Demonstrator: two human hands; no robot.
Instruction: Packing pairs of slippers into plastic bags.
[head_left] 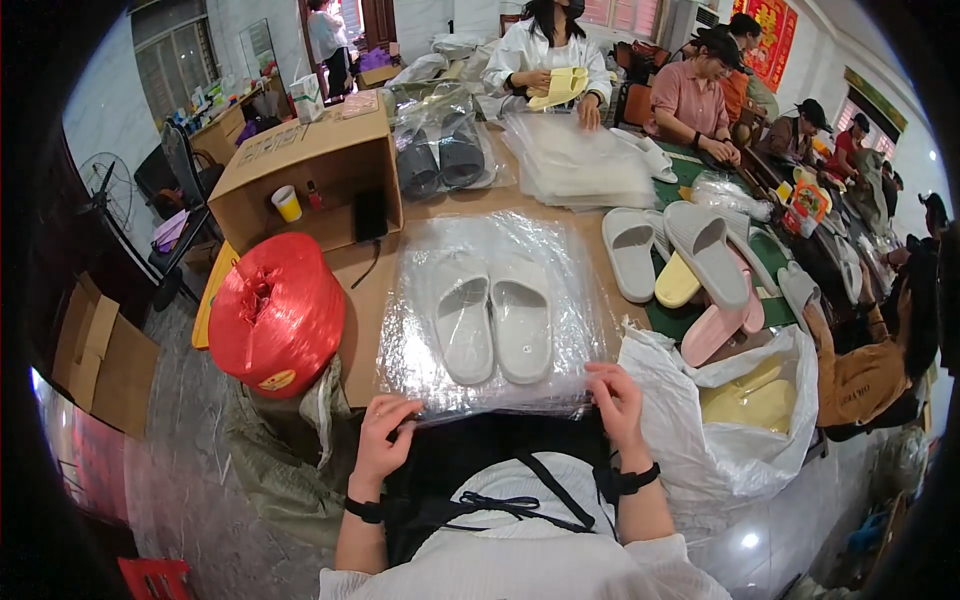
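In front of me a pair of light grey slide sandals (524,335) lies side by side inside a clear plastic bag (410,300), toes toward the far side. My left hand (384,438) has its fingers closed on the bag's near left corner. At the near right corner my right hand (618,402) pinches the same edge between thumb and fingers. The near edge is pulled straight between the hands and hangs slightly past the table's front. Other clear bags seem to lie under this one; how many I cannot tell.
To the left are a red twine roll (285,310) and an open cardboard box (300,150). Bagged dark slippers (440,155) and stacked plastic sheets (580,165) lie beyond. At right, loose slides (705,240) sit above a white sack (680,450). A person (550,60) holds yellow slides opposite.
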